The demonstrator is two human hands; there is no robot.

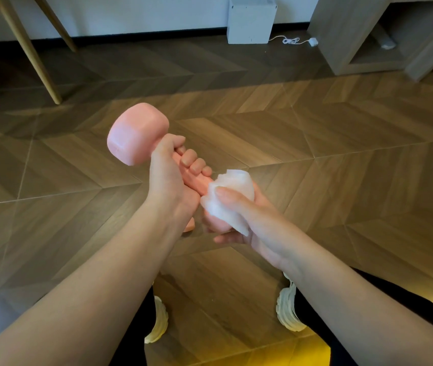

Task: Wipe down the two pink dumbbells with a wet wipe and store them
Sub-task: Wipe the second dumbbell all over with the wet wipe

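A pink dumbbell (137,133) is held in the air above the floor, tilted with one head up at the left. My left hand (175,175) grips its handle, fingers curled round the bar. My right hand (249,220) holds a white wet wipe (229,196) wrapped over the lower head, thumb pressing on top of the wipe. A sliver of pink (190,225) shows below my left wrist; I cannot tell what it belongs to. The lower head is mostly hidden by the wipe and my hands.
Wooden herringbone floor (342,159) lies below. A white box (251,21) with a white cable (293,40) stands at the back wall. A wooden open shelf unit (384,35) is at the back right, and wooden furniture legs (33,56) at the back left. My white shoes (288,307) are below.
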